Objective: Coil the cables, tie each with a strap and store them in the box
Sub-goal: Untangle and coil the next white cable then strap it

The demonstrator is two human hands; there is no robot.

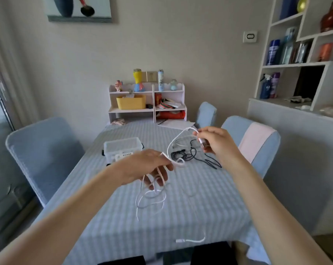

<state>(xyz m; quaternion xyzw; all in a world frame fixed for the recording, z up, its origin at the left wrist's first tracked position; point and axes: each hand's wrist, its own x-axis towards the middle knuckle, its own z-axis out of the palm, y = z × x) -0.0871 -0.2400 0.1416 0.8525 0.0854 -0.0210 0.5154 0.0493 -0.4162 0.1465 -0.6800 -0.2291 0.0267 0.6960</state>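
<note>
White cable (169, 148), thin and limp, strung between both hands above the table (209, 207). Right hand (217, 141) pinches it just behind the USB plug, fingers curled round the plug end. From there it arcs up and left, then drops to the left hand (148, 167). Left hand holds it with fingers curled, thumb pressing the cable where it kinks; several loose, uneven loops hang below the fingers. One free end with a small white connector lies on the striped tablecloth near the table's front edge. Black cables (196, 154) lie tangled on the cloth beyond the hands, not coiled. Clear plastic box (122, 148) with lid sits on the table to the left of them.
</note>
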